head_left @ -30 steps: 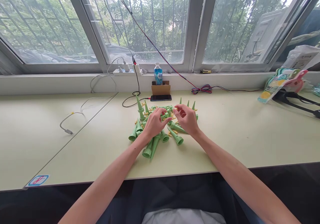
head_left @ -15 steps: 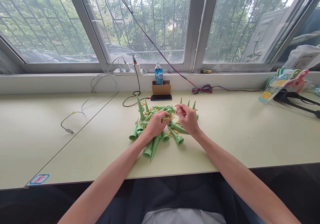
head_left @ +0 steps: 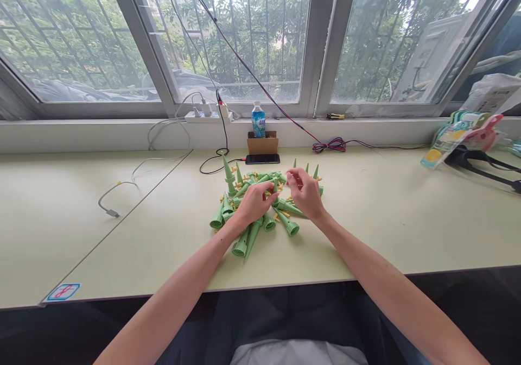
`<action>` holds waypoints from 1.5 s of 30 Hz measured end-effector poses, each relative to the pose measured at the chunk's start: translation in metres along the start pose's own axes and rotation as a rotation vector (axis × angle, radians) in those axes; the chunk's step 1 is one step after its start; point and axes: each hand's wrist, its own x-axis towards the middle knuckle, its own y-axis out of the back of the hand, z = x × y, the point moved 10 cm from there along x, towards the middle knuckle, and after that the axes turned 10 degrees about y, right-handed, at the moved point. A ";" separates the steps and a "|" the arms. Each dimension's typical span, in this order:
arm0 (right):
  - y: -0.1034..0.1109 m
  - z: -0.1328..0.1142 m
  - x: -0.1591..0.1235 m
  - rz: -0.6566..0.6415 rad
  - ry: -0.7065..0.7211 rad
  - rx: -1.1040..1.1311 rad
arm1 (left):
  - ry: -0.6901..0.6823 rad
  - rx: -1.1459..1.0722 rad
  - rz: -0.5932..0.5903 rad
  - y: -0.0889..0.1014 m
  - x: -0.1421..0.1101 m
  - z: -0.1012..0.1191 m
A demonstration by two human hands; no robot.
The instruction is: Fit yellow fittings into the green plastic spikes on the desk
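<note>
Several green plastic plant watering spikes with small yellow valves lie in a pile on the table, one of them a spike (head_left: 291, 227) at the near right. My left hand (head_left: 254, 202) is over the middle of the pile, thumb and fingers closed around an upright green watering spike (head_left: 275, 189). Just to the right, my right hand (head_left: 306, 192) is raised with its fingertips pinched together. Whatever they may hold is too small to make out. A few spikes stand point up behind the right hand, and another upright spike (head_left: 228, 176) is at the far left.
A black phone (head_left: 262, 159) lies behind the pile, before a cardboard box (head_left: 262, 145) and a blue-labelled bottle (head_left: 258, 119). A coiled cable (head_left: 330, 145) and a white charging cable (head_left: 112, 212) lie on the table (head_left: 386, 224). Bagged items (head_left: 459, 134) are at far right.
The upright spike in my left hand has tilted or shifted slightly to the left. My right hand stays almost where it was.
</note>
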 end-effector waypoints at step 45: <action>-0.009 0.009 -0.001 -0.081 -0.007 -0.026 | 0.095 -0.387 0.011 0.013 0.002 -0.007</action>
